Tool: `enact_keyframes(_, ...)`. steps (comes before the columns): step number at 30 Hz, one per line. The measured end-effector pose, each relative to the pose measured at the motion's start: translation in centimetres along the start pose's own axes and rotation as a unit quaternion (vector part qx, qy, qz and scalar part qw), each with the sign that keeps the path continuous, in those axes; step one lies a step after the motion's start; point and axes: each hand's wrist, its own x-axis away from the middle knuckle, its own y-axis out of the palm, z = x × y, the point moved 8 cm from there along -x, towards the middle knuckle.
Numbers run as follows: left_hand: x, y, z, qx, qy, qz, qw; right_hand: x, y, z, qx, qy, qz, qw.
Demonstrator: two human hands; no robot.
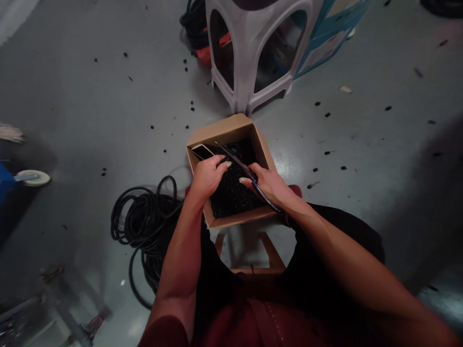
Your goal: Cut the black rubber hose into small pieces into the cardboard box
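Observation:
My right hand is closed on a dark cable over the box. Pale marks run along the cable's outer jacket, and its far end thins into fine strands pointing up and left. My left hand is beside those strands, thumb and fingers drawn together; what lies between them, if anything, is too small to make out. Under both hands, an open cardboard box holds a heap of small black pieces. A flat dark piece with a pale border leans in its far left corner.
Coiled black cable lies by my left leg. A grey plastic stool stands just beyond the box, with a blue carton to its right. Small black bits are scattered over the floor. A wheeled metal frame is at lower left.

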Motion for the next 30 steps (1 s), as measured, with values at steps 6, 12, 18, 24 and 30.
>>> enact_keyframes(6, -0.01, 0.04, 0.04, 0.0, -0.004, -0.006, 1.0, -0.14, 0.16, 0.19, 0.006, 0.001, 0.0, 1.0)
enact_keyframes(12, -0.12, 0.3, -0.42, 0.024, -0.016, -0.017, 0.999, -0.03, 0.08, 0.18, 0.006, 0.001, 0.007, 1.0)
enact_keyframes(18, -0.13, 0.36, -0.3, 0.032, -0.008, -0.028, 0.999, 0.28, -0.21, -0.08, -0.011, -0.005, 0.021, 1.0)
enact_keyframes(24, -0.07, 0.4, -0.12, 0.026, -0.004, -0.027, 0.999, 0.29, -0.14, 0.12, -0.01, 0.003, 0.007, 1.0)
enact_keyframes(30, -0.11, 0.4, -0.05, 0.01, -0.004, -0.028, 1.0, 0.05, 0.02, 0.23, 0.031, 0.009, -0.006, 0.999)
